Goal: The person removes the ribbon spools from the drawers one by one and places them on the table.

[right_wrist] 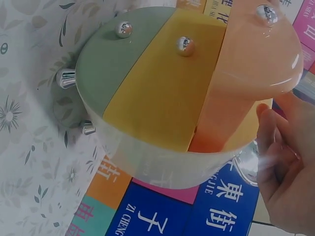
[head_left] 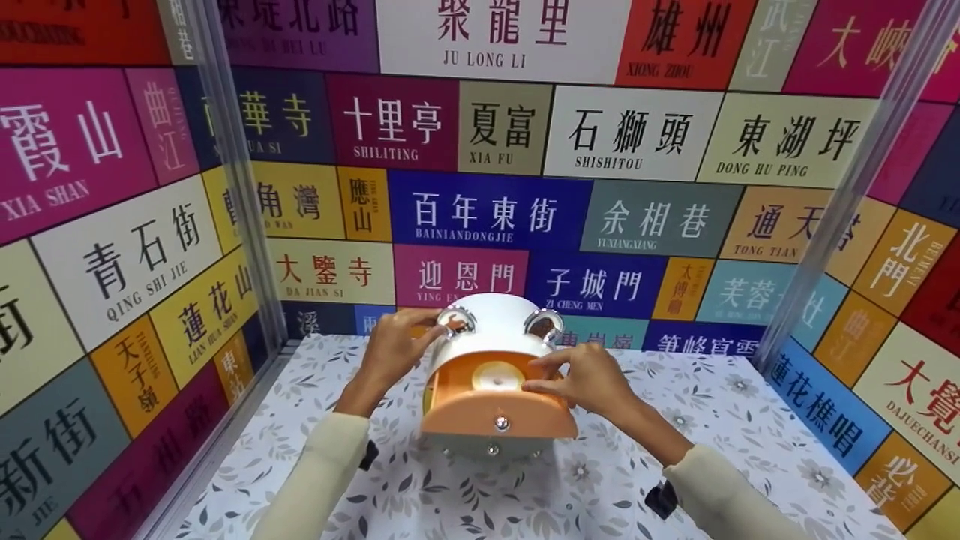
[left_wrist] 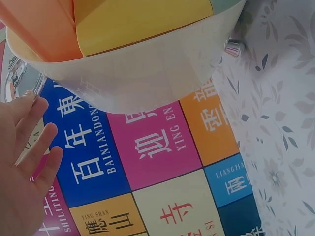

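Observation:
A white rounded case with two chrome rings on top stands on the table. Its orange drawer, with a chrome knob, is pulled out. Inside shows a pale round disc. My left hand pinches the left chrome ring; its other fingers spread beside the case in the left wrist view. My right hand is at the drawer's right side, thumb and forefinger reaching over the opening. In the right wrist view its fingers curl behind the drawer front; whether they grip it I cannot tell.
Below the orange drawer are a yellow drawer and a green drawer, both flush with chrome knobs. Small chrome feet hold up the case. A flower-patterned cloth covers the table; colourful sign panels enclose it.

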Tool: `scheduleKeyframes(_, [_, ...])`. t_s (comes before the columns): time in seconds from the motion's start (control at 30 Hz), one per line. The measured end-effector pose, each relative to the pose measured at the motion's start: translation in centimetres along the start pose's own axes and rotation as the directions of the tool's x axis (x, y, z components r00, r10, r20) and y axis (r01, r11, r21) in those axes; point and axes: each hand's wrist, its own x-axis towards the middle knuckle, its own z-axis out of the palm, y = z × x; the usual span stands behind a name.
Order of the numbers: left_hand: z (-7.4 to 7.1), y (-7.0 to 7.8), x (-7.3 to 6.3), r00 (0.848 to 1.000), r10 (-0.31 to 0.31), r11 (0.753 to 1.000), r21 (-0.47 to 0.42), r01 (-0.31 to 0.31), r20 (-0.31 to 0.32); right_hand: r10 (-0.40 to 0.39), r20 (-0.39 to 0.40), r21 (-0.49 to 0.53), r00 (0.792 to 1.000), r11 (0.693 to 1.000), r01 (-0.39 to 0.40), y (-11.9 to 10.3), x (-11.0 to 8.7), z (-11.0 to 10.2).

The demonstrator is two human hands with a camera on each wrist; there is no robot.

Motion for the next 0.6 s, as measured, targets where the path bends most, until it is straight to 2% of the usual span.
scheduleKeyframes(0.2, [0.0,0.0,-0.1,1.0,0.014,1.0,0.013,-0.014,0.004,0.068,0.059,-0.07,0.996,0.996,-0.064,-0.5,0.5,0.6])
scheduleKeyframes(0.4, [0.0,0.0,0.0,1.0,0.026,1.0,0.01,-0.026,0.002,0.059,0.09,-0.144,0.994,0.989,-0.046,-0.9,0.9,1.0])
scheduleKeyframes(0.6, [-0.1,-0.3,0.0,1.0,0.028,0.999,0.019,-0.028,0.0,0.025,0.15,-0.163,0.988,0.987,0.0,-1.1,1.3,1.2])
